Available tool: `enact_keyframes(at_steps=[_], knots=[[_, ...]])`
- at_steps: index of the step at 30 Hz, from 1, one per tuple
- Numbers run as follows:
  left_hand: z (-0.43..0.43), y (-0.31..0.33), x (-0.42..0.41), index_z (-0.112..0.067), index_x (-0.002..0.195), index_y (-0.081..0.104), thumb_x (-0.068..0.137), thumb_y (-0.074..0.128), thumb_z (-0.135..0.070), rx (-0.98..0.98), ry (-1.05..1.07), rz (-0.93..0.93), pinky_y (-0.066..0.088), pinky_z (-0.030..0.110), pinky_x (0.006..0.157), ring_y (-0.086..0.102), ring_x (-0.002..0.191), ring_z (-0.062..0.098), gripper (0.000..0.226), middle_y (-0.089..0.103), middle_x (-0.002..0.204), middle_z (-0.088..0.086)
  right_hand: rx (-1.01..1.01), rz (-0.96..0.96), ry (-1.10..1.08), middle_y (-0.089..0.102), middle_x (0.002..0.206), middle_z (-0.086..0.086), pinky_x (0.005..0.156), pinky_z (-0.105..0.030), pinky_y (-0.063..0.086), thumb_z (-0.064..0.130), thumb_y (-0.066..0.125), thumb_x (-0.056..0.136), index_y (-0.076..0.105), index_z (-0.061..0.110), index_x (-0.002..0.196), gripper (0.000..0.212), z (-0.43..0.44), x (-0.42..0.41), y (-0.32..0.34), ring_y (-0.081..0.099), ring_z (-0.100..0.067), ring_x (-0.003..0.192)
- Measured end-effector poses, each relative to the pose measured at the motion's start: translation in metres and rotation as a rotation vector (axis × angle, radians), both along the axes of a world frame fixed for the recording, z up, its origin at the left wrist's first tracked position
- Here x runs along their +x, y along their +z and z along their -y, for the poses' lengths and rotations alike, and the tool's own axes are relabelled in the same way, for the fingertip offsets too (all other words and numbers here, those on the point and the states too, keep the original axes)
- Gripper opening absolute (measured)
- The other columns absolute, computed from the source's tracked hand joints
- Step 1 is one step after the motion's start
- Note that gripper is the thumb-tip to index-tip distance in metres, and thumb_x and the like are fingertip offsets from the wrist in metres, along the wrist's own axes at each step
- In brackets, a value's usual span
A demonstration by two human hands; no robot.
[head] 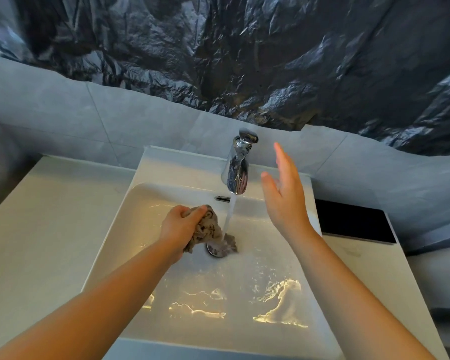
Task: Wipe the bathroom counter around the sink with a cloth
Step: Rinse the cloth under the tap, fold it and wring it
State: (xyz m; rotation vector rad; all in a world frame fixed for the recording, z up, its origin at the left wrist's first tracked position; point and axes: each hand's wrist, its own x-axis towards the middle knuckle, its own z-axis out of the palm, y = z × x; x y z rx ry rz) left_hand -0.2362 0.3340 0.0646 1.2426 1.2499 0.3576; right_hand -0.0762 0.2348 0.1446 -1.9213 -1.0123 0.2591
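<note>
My left hand (pixel 178 226) grips a bunched grey-brown cloth (pixel 210 231) inside the white sink (pixel 146 203). The cloth's lower end hangs over the drain (pixel 216 252), under the water stream (pixel 229 216) that runs from the chrome faucet (pixel 238 167). My right hand (pixel 286 193) hovers with straight fingers just right of the faucet, touching nothing. White counter (pixel 44 229) lies on the left of the sink, and a narrower strip of counter (pixel 356 258) on the right.
A black flat rectangular object (pixel 353 220) lies on the counter at the right, behind the strip. Crumpled dark plastic sheeting (pixel 244 55) covers the wall above the grey tiles (pixel 76 118). Water pools in the basin's near part.
</note>
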Motion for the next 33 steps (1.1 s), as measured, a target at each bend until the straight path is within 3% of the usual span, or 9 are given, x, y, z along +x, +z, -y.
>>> enact_keyframes(at_steps=[3,6,13,15,18,20,23,28,33], knots=[[0.003,0.012,-0.007,-0.011,0.094,0.056,0.082,0.065,-0.05,0.065,-0.061,-0.007,0.041,0.025,0.035,0.059,0.061,0.027,0.042,0.064,0.088,0.018,-0.111,0.194,0.107,0.016,0.158,0.006,0.113,-0.023,0.015,0.026,0.044,0.098,0.016,0.024,0.15,0.059,-0.024,-0.003,0.014,0.013,-0.008,0.144],[0.005,0.023,-0.018,-0.013,0.095,0.057,0.084,0.063,-0.05,0.163,-0.131,-0.051,0.054,0.034,0.051,0.064,0.074,0.026,0.039,0.064,0.088,0.012,-0.123,0.291,0.06,0.021,0.157,0.004,0.113,-0.025,0.019,0.026,0.046,0.097,0.021,0.021,0.149,0.057,-0.024,-0.006,0.01,0.017,-0.011,0.144],[-0.001,0.045,-0.039,-0.009,0.089,0.058,0.082,0.07,-0.038,0.256,-0.22,-0.035,0.05,0.027,0.051,0.062,0.07,0.022,0.033,0.064,0.082,0.007,-0.292,0.429,0.111,0.009,0.159,0.001,0.118,-0.04,0.018,0.028,0.039,0.099,0.021,0.025,0.149,0.054,0.001,-0.015,0.004,0.003,-0.02,0.146],[-0.001,0.056,-0.044,-0.006,0.088,0.059,0.081,0.071,-0.037,0.318,-0.3,-0.046,0.048,0.019,0.049,0.061,0.064,0.015,0.034,0.065,0.077,0.004,-0.199,0.352,0.101,0.014,0.158,0.003,0.112,-0.029,0.022,0.03,0.04,0.099,0.027,0.027,0.147,0.05,0.013,-0.024,0.013,0.012,-0.013,0.144],[-0.007,0.074,-0.054,-0.011,0.073,0.057,0.081,0.072,-0.031,0.419,-0.426,0.008,0.048,0.019,0.056,0.057,0.061,0.011,0.026,0.059,0.064,-0.003,0.025,-0.03,0.13,0.056,0.131,0.011,0.096,-0.016,0.041,0.028,0.048,0.097,0.046,0.032,0.134,0.037,0.034,-0.045,0.012,0.049,0.0,0.118],[-0.01,0.086,-0.062,-0.019,0.066,0.052,0.079,0.072,-0.036,0.441,-0.525,0.061,0.051,0.033,0.065,0.056,0.067,0.019,0.029,0.057,0.066,0.003,-0.05,-0.286,0.266,0.066,0.113,0.016,0.093,-0.024,0.047,0.025,0.052,0.096,0.058,0.035,0.119,0.026,0.041,-0.055,0.002,0.057,0.001,0.108],[-0.01,0.107,-0.068,-0.022,0.066,0.05,0.064,0.069,-0.047,0.512,-0.686,0.047,0.052,0.044,0.073,0.058,0.075,0.029,0.031,0.059,0.07,0.004,-0.239,-0.473,0.436,0.063,0.12,0.016,0.095,-0.025,0.047,0.024,0.053,0.095,0.059,0.035,0.121,0.029,0.04,-0.058,-0.004,0.058,0.002,0.109],[-0.009,0.132,-0.066,-0.016,0.067,0.048,0.068,0.073,-0.011,0.522,-0.889,0.063,0.055,0.036,0.079,0.067,0.083,0.019,0.025,0.069,0.083,0.007,-0.394,-0.527,0.56,0.066,0.084,0.017,0.058,-0.013,0.042,0.024,0.058,0.093,0.066,0.031,0.108,0.019,0.042,-0.06,0.008,0.057,0.007,0.068],[-0.013,0.133,-0.069,-0.014,0.066,0.051,0.072,0.075,-0.008,0.574,-0.935,-0.107,0.054,0.026,0.08,0.066,0.08,0.009,0.026,0.07,0.082,0.002,-0.411,-0.24,0.49,0.06,0.078,0.013,0.058,-0.015,0.043,0.03,0.075,0.078,0.065,0.028,0.077,0.01,0.048,-0.059,0.013,0.057,-0.006,0.073]])
